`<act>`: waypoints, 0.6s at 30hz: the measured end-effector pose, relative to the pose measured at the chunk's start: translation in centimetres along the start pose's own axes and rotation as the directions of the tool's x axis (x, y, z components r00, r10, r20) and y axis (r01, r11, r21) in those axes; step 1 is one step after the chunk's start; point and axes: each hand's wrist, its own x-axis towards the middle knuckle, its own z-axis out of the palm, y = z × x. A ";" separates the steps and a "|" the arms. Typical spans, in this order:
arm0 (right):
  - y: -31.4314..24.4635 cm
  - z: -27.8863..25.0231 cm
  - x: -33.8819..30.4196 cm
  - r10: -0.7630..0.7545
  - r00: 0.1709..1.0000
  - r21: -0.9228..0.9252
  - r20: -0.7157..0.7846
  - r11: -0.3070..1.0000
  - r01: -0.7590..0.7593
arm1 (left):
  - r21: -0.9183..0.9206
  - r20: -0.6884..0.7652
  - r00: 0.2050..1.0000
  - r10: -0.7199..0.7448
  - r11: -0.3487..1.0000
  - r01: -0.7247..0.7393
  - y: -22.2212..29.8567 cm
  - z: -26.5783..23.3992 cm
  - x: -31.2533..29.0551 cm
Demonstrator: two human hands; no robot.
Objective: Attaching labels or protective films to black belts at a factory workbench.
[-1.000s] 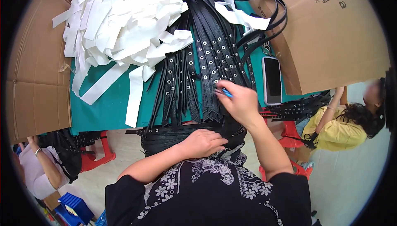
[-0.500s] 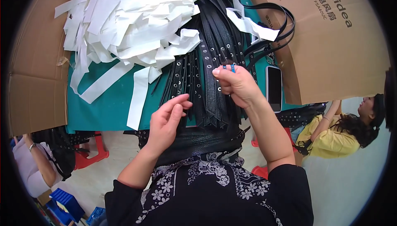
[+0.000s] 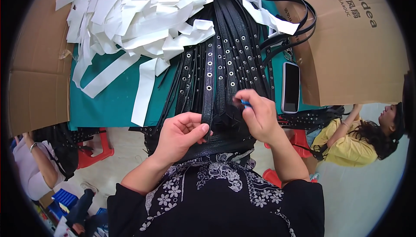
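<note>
Several black belts with rows of silver eyelets (image 3: 232, 63) hang down over the front of the table toward my lap. My left hand (image 3: 180, 135) is closed, with thumb and fingers pinching the lower end of one black belt (image 3: 208, 94). My right hand (image 3: 260, 115) is curled just to the right of the belts, above their ends. A small blue object (image 3: 245, 103) shows between its fingers; the hand hides most of it, and its kind is unclear. The fingertips there are slightly blurred.
White strips (image 3: 143, 16) lie heaped at the back left of the green tabletop (image 3: 102, 111). A phone (image 3: 290, 87) lies at the right, near looped black straps (image 3: 310, 24). Cardboard boxes (image 3: 346, 63) flank both sides. A person in yellow (image 3: 346, 143) sits at right, another person at left.
My left hand has moved down and right and taken hold of a belt end. My right hand has come down toward me with the blue object. The belts have spread and shifted.
</note>
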 end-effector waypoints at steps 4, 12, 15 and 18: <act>-0.6 -0.3 -0.1 -0.269 0.958 -0.316 0.100 0.904 0.287 | 0.035 -0.003 1.000 0.019 0.999 -0.019 0.3 0.2 -0.4; -0.5 0.6 1.4 -0.330 0.932 -0.323 0.148 0.875 0.361 | 0.061 0.020 1.000 -0.006 0.998 0.004 0.7 0.4 -0.3; -0.6 0.5 1.6 -0.376 0.912 -0.362 0.163 0.837 0.410 | 0.032 0.022 0.999 -0.028 0.999 0.028 0.7 0.4 -0.1; -0.9 0.4 1.9 -0.403 0.898 -0.395 0.175 0.807 0.440 | -0.013 0.025 0.999 -0.044 0.999 0.044 0.6 0.2 -0.1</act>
